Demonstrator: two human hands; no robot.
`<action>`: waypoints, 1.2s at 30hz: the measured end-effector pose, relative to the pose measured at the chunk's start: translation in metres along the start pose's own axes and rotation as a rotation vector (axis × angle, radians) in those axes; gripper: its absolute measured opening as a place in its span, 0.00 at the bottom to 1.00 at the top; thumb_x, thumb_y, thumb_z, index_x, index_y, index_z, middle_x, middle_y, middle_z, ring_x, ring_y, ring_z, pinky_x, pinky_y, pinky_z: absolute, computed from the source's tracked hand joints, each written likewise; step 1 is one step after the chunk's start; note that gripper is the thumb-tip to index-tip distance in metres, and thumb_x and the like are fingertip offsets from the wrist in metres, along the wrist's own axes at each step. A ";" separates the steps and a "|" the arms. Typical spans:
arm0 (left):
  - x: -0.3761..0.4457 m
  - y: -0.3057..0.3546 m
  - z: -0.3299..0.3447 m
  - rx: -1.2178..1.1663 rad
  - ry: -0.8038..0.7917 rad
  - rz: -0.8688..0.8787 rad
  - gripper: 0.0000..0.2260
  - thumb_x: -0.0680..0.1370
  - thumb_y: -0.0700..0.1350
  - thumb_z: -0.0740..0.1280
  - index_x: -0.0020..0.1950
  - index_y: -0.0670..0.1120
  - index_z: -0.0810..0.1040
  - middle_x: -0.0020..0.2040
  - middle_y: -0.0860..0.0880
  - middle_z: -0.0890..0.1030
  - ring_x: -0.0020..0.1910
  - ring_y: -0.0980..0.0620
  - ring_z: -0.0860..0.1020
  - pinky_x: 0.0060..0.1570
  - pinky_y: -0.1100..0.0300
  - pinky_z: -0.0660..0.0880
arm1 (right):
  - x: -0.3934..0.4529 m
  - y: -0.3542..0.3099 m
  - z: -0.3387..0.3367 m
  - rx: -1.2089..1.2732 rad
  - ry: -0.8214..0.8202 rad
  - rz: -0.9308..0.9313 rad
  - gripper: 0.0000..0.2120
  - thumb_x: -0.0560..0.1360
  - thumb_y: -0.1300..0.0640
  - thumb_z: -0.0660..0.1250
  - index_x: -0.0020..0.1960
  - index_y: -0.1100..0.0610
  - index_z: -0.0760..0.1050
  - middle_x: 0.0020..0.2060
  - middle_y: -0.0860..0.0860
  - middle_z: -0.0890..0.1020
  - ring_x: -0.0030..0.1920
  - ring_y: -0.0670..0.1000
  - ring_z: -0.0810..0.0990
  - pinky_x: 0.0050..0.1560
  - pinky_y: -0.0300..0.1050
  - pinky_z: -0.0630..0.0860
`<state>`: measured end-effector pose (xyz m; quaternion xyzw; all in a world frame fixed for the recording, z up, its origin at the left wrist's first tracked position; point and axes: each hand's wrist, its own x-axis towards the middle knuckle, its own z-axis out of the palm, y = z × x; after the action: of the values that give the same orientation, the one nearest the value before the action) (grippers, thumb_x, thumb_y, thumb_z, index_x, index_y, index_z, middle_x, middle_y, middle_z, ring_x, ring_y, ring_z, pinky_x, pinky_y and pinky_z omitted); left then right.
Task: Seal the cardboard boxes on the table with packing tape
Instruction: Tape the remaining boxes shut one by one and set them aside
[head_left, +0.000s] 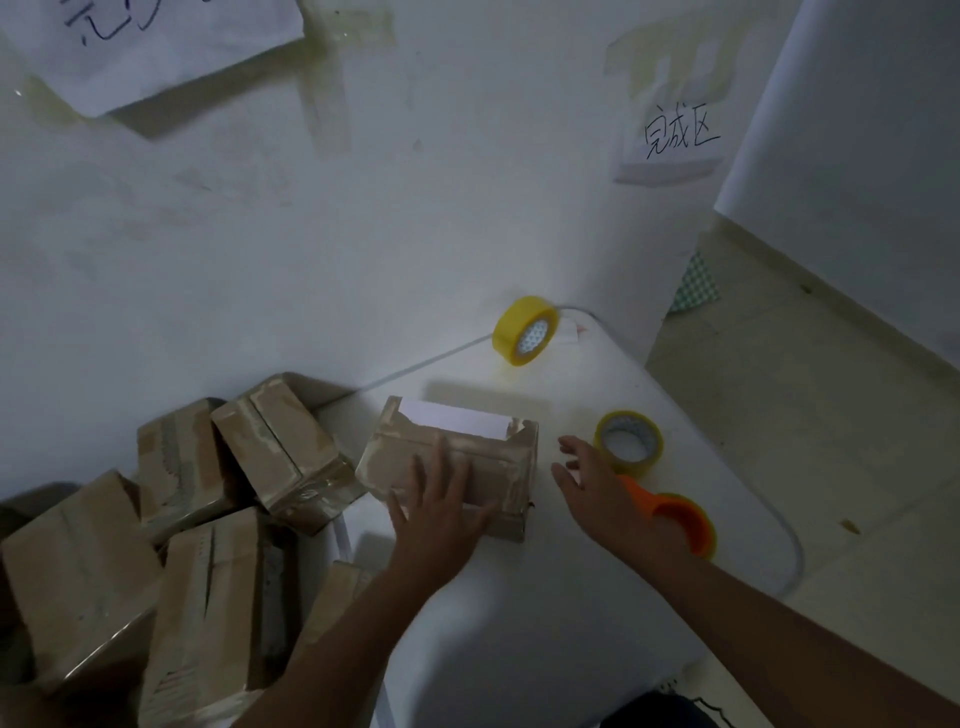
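On the white table (519, 613), left hand (439, 512) flat on the cardboard box (457, 457), right hand (597, 486) open, empty, beside the tape roll (628, 441).

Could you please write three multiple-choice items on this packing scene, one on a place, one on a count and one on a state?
1. Where does the yellow tape roll stand?
A. on top of the box
B. at the table's far edge, against the wall
C. on the floor

2. How many tape rolls show on the table, counting the one on the orange dispenser?
A. one
B. five
C. three

3. What is the left hand doing?
A. pressing flat on the cardboard box
B. gripping the dispenser
C. hanging off the table

Answers:
1 B, the roll stands on edge by the wall.
2 C, there is the yellow roll, the clear roll and the dispenser's roll.
3 A, its spread fingers lie on the box top, while the right hand hovers open near the clear roll.
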<state>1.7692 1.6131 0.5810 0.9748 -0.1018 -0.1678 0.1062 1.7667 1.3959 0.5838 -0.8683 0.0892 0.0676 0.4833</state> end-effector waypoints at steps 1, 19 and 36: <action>-0.004 0.005 0.006 -0.006 -0.027 0.005 0.53 0.60 0.79 0.25 0.81 0.55 0.41 0.79 0.50 0.31 0.77 0.41 0.31 0.73 0.35 0.40 | 0.007 -0.003 0.001 -0.025 -0.023 -0.027 0.23 0.82 0.54 0.60 0.75 0.59 0.61 0.72 0.55 0.67 0.70 0.53 0.67 0.68 0.44 0.65; 0.021 -0.027 0.015 0.036 0.006 0.278 0.48 0.68 0.80 0.39 0.81 0.53 0.38 0.81 0.53 0.40 0.78 0.45 0.33 0.75 0.38 0.51 | -0.021 0.032 -0.004 -0.138 -0.053 -0.062 0.13 0.80 0.54 0.63 0.64 0.55 0.73 0.48 0.46 0.77 0.53 0.47 0.77 0.54 0.37 0.68; 0.003 -0.022 0.033 0.071 0.149 0.435 0.30 0.81 0.55 0.54 0.81 0.58 0.47 0.81 0.56 0.49 0.80 0.46 0.48 0.74 0.41 0.51 | -0.023 0.129 -0.024 -0.571 -0.022 0.334 0.11 0.81 0.53 0.60 0.57 0.61 0.68 0.53 0.57 0.77 0.51 0.55 0.77 0.44 0.47 0.70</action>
<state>1.7645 1.6279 0.5445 0.9428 -0.3071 -0.0648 0.1125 1.7168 1.3111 0.4944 -0.9412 0.2026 0.1778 0.2037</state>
